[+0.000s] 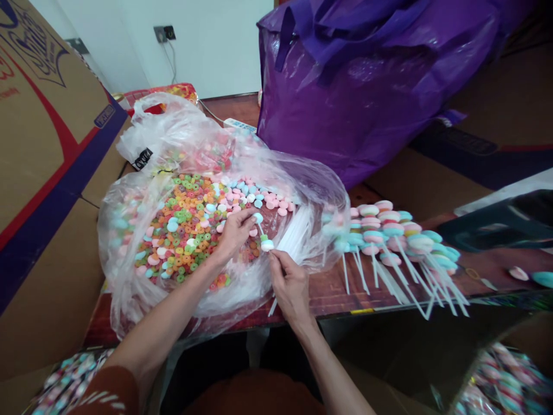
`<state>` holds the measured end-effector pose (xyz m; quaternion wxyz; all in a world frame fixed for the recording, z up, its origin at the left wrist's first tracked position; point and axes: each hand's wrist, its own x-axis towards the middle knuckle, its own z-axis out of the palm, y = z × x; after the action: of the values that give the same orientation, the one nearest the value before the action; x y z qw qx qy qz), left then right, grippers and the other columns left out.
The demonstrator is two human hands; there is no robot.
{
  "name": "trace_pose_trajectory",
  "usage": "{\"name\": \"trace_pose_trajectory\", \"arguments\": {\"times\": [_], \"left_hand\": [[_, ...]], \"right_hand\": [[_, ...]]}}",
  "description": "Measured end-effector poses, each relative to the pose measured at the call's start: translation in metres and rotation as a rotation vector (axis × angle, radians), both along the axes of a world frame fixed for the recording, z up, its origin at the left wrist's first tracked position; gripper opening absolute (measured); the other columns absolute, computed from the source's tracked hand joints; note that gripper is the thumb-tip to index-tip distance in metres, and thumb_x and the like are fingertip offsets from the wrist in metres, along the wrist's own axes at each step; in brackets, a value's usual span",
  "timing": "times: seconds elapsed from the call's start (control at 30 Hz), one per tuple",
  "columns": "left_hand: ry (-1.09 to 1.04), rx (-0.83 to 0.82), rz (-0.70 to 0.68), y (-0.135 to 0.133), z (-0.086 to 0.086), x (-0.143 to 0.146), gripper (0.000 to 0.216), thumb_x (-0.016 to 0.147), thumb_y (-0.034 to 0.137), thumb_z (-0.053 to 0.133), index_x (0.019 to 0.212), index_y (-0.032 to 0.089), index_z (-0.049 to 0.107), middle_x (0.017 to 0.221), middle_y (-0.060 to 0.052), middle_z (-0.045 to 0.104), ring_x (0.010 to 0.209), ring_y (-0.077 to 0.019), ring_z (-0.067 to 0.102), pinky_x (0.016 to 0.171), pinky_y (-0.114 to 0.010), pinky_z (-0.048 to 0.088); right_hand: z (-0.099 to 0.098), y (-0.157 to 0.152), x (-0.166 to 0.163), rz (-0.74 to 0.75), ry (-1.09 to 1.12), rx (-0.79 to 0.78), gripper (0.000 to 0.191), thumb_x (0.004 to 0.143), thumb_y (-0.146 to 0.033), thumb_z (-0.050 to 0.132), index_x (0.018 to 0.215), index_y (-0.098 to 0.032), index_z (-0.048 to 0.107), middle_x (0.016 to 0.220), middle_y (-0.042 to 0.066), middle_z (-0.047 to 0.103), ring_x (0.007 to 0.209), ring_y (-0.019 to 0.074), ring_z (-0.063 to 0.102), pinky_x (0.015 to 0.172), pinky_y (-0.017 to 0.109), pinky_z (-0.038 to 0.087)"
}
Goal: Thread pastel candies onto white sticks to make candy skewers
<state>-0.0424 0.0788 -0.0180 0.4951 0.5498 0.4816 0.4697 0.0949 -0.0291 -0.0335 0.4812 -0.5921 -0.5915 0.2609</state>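
My left hand point(235, 233) pinches a pale blue candy disc point(258, 218) at the upper tip of a thin white stick. Lower on that stick sit a green gummy ring and a white-and-blue candy disc point(267, 245). My right hand point(291, 285) grips the stick just below these pieces, fingers closed. Beneath and left of my hands, an open clear plastic bag point(125, 311) holds many coloured gummy rings point(185, 199) and pink, white and blue candy discs point(281, 207). A bundle of bare white sticks point(298, 230) lies by my right hand.
Finished-looking candy skewers point(384, 236) are piled at the right of the wooden table point(332, 302). A purple bag point(367, 98) stands behind, a large cardboard box point(52, 144) at left. Two loose discs point(518, 273) lie far right. Below the edge, a box holds wrapped skewers point(505, 380).
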Motion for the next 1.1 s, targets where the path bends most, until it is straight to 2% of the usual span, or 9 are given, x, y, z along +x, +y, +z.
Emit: {"name": "trace_pose_trajectory", "arguments": {"times": [0.17,0.37,0.5,0.67,0.8,0.87,0.93,1.03,1.1], "left_hand": [[0.092,0.019,0.027,-0.004,-0.006,0.004,0.027,0.083,0.014,0.058,0.104,0.012,0.074,0.086,-0.004,0.072,0.074,-0.0128,0.061,0.07,-0.022,0.049],[0.148,-0.01,0.046,-0.01,-0.016,0.01,0.032,0.086,0.02,0.059,0.114,0.014,0.074,0.09,-0.005,0.076,0.071,-0.0132,0.065,0.069,-0.024,0.053],[0.243,0.027,0.005,-0.02,-0.008,0.012,0.034,0.089,0.02,0.056,0.118,0.017,0.073,0.096,-0.004,0.078,0.077,-0.0142,0.069,0.078,-0.027,0.056],[0.364,0.104,-0.11,-0.045,0.005,0.018,0.034,0.093,0.023,0.051,0.119,0.019,0.073,0.116,-0.007,0.076,0.107,-0.0201,0.069,0.096,-0.031,0.053],[0.419,0.098,-0.169,-0.049,0.015,0.015,0.035,0.096,0.027,0.049,0.122,0.02,0.071,0.118,-0.007,0.075,0.107,-0.0205,0.069,0.094,-0.031,0.052],[0.523,0.128,-0.134,-0.038,0.022,0.009,0.035,0.096,0.024,0.047,0.12,0.02,0.072,0.106,-0.005,0.077,0.095,-0.0188,0.069,0.087,-0.028,0.052],[0.723,0.181,-0.073,-0.023,0.029,0.001,0.036,0.095,0.018,0.043,0.113,0.019,0.073,0.092,-0.004,0.075,0.086,-0.018,0.066,0.081,-0.027,0.05],[1.091,0.228,-0.092,-0.002,0.033,-0.009,0.035,0.092,0.014,0.042,0.098,0.017,0.076,0.087,-0.009,0.07,0.088,-0.0216,0.062,0.079,-0.03,0.046],[1.244,0.23,-0.137,0.005,0.032,-0.012,0.034,0.091,0.014,0.043,0.093,0.016,0.076,0.091,-0.011,0.067,0.093,-0.0244,0.059,0.079,-0.032,0.044]], "right_hand": [[0.001,0.0,0.0,-0.011,0.001,0.007,0.031,0.096,-0.031,0.049,0.095,-0.014,0.074,0.064,-0.001,0.062,0.051,0.0104,0.051,0.054,0.021,0.04],[-0.001,-0.001,0.0,-0.03,-0.014,-0.006,0.032,0.096,-0.033,0.048,0.096,-0.014,0.073,0.062,-0.002,0.059,0.05,0.0106,0.048,0.053,0.022,0.038],[-0.003,-0.001,0.0,-0.057,-0.03,0.009,0.032,0.096,-0.033,0.047,0.093,-0.015,0.073,0.062,-0.002,0.06,0.052,0.0117,0.05,0.055,0.023,0.039],[-0.002,0.0,0.0,-0.087,-0.041,0.011,0.031,0.096,-0.034,0.047,0.091,-0.016,0.072,0.061,-0.001,0.061,0.052,0.0125,0.051,0.055,0.023,0.039],[-0.001,0.001,0.002,-0.117,-0.042,0.008,0.031,0.096,-0.035,0.047,0.088,-0.016,0.07,0.06,-0.001,0.06,0.051,0.0124,0.049,0.054,0.024,0.038],[0.0,0.002,0.002,-0.125,-0.035,0.0,0.032,0.096,-0.036,0.046,0.087,-0.016,0.07,0.06,-0.002,0.059,0.051,0.0122,0.049,0.054,0.023,0.037],[-0.001,0.002,0.001,-0.13,-0.034,-0.007,0.032,0.096,-0.037,0.047,0.087,-0.016,0.07,0.059,-0.002,0.057,0.051,0.012,0.048,0.054,0.023,0.037],[-0.001,0.002,0.001,-0.131,-0.033,-0.014,0.032,0.096,-0.037,0.048,0.089,-0.015,0.07,0.058,-0.003,0.056,0.051,0.0117,0.048,0.054,0.023,0.036],[-0.002,0.002,0.001,-0.125,-0.029,-0.018,0.032,0.096,-0.037,0.048,0.089,-0.015,0.07,0.058,-0.003,0.055,0.051,0.0115,0.048,0.053,0.023,0.036]]}}
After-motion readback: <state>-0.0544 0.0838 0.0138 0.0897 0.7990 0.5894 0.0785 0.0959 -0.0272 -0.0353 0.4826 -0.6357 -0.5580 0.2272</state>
